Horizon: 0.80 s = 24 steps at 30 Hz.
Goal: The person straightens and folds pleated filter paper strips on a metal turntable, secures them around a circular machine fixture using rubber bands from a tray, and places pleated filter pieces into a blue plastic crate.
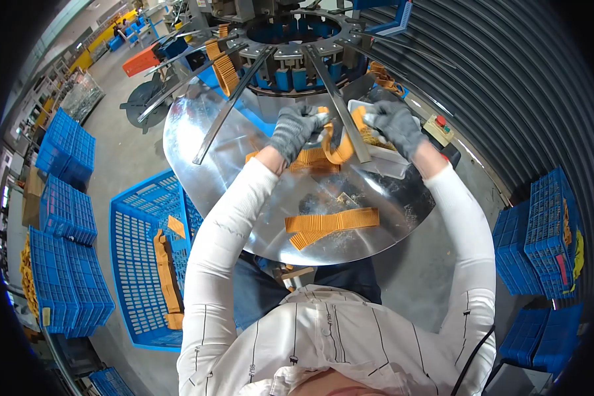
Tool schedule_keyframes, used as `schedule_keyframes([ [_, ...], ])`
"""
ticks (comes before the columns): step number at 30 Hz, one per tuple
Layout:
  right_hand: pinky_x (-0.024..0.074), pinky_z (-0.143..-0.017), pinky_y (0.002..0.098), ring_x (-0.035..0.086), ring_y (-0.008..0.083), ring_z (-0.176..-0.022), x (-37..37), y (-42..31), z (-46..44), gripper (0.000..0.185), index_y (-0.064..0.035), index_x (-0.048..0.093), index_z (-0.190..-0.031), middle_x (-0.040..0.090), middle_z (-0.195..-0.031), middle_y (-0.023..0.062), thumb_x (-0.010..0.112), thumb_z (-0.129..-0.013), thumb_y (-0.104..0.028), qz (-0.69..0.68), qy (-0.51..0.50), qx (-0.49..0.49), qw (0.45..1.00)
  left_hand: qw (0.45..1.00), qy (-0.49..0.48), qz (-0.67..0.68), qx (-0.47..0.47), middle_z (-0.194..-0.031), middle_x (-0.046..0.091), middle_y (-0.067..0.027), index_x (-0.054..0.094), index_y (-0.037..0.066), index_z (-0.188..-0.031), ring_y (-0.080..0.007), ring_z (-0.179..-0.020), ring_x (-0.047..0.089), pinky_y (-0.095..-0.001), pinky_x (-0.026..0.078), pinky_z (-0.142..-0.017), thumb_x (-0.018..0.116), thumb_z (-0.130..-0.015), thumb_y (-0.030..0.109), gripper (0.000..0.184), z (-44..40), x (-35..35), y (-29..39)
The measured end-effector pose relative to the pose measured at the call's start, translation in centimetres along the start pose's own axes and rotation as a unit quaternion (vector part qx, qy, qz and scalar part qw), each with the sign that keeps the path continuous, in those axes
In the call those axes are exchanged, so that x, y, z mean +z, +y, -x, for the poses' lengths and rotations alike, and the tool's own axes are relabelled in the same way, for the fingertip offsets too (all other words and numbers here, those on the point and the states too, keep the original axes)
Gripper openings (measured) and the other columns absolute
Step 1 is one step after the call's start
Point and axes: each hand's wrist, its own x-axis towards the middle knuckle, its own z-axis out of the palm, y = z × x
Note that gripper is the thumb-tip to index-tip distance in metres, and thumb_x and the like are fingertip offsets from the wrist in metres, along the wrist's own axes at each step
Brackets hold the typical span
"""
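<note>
My left hand [298, 129], in a grey glove, pinches one end of an orange ribbed strip [340, 154]. The strip hangs in a curve under a flat metal arm [335, 99] that juts toward me from a round machine [290, 49]. On the other side of that arm, my gloved right hand [395, 127] is closed on the strip's other end. Behind the right hand lies a white tray [393, 166] with orange pieces in it. Further ribbed strips [333, 221] lie crossed on the shiny metal table [257, 224]. The fingertips are partly hidden.
More metal arms [234, 105] fan out from the machine; an orange ribbed band [223, 69] hangs on one. A blue crate [145, 264] with orange strips stands at lower left. Stacked blue crates [534, 231] stand right, beside a corrugated wall [495, 86]. A red button box [439, 129] is nearby.
</note>
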Motion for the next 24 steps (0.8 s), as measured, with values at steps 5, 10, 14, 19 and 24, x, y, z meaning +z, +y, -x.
schedule_keyframes([
  [5, 0.0407, -0.044, 0.0214, 0.051, 0.0069, -0.053, 0.7, -2.5, -3.2, 0.01, -0.0035, 0.064, -0.08, 0.058, -0.064, 0.0012, 0.065, -0.08, -0.013, 0.08, -0.07, -0.063, 0.992, 0.997, -0.035, 0.046, -0.048, -0.065, 0.062, -0.0089, 0.063, -0.002, -0.083, -0.0132, -0.049, 0.058, -0.0214, 0.05, -0.042, 0.066, -0.08, 0.007, 0.01, -1.4, 1.5, 1.3],
  [10, 0.0438, -0.045, 0.0214, 0.054, 0.0076, -0.053, 0.8, -3.2, -3.0, 0.011, -0.0045, 0.065, -0.083, 0.059, -0.064, 0.0014, 0.064, -0.081, -0.015, 0.098, -0.083, -0.073, 0.989, 0.999, -0.011, 0.003, -0.04, -0.066, 0.063, -0.0096, 0.064, -0.003, -0.084, -0.0141, -0.05, 0.06, -0.0227, 0.051, -0.042, 0.067, -0.079, 0.009, 0.013, -1.5, 1.9, 2.7],
  [14, 0.0454, -0.049, 0.0214, 0.055, 0.0073, -0.058, 0.7, -3.3, -3.8, 0.012, -0.0034, 0.066, -0.084, 0.061, -0.067, 0.0016, 0.064, -0.082, -0.015, 0.118, -0.107, -0.078, 0.984, 0.997, 0.007, -0.081, 0.0, -0.069, 0.064, -0.0101, 0.064, -0.003, -0.084, -0.0161, -0.054, 0.061, -0.0259, 0.051, -0.046, 0.07, -0.076, 0.013, 0.018, -1.5, 2.6, 3.7],
  [19, 0.0466, -0.056, 0.0263, 0.054, 0.0113, -0.057, 1.2, -2.1, -6.3, 0.009, -0.0016, 0.067, -0.077, 0.063, -0.065, 0.006, 0.066, -0.078, -0.011, 0.145, -0.104, -0.164, 0.97, 0.941, 0.028, -0.279, 0.19, -0.08, 0.067, -0.0129, 0.065, -0.002, -0.093, -0.0176, -0.071, 0.064, -0.0278, 0.052, -0.068, 0.073, -0.073, 0.018, 0.03, -0.8, 2.4, 2.0],
  [24, 0.0462, -0.054, 0.0293, 0.052, 0.0137, -0.051, 1.6, -3.1, -7.6, 0.009, -0.0013, 0.066, -0.072, 0.061, -0.06, 0.0077, 0.066, -0.076, -0.009, 0.204, -0.099, -0.164, 0.96, 0.901, 0.141, -0.325, 0.25, -0.081, 0.067, -0.0153, 0.066, 0.001, -0.092, -0.0231, -0.071, 0.064, -0.032, 0.05, -0.068, 0.072, -0.073, 0.02, 0.027, -2.1, 3.0, 0.6],
])
